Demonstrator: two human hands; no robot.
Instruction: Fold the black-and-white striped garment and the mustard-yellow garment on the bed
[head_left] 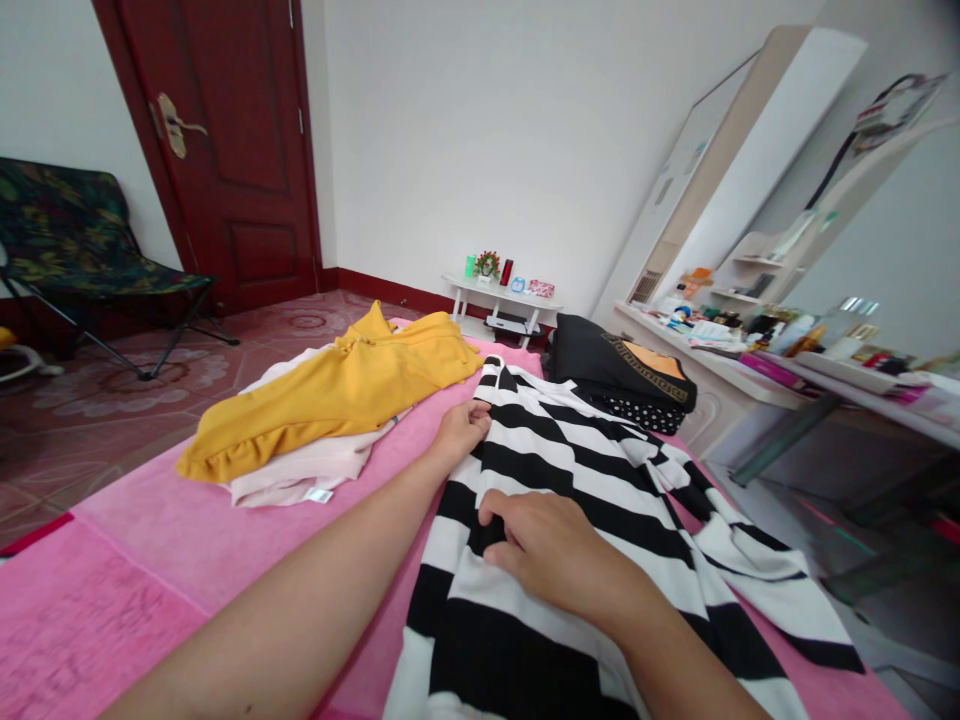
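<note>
A black-and-white striped garment (pixel 600 470) lies spread on a pink bed cover (pixel 165 540). My left hand (pixel 461 428) reaches far forward and pinches the garment's left edge near its top. My right hand (pixel 551 545) rests on the middle of the garment with the fingers curled, gripping a fold of the striped cloth. A yellow garment (pixel 337 395) lies to the left on top of a pale pink one (pixel 300 475). A folded black garment (pixel 622 375) with a gold band sits at the far end of the bed.
A dark red door (pixel 232 150) and a folding chair (pixel 82 250) stand at the left. A small white table (pixel 502 300) with bottles is against the far wall. A cluttered dresser (pixel 750 345) with shelves runs along the right of the bed.
</note>
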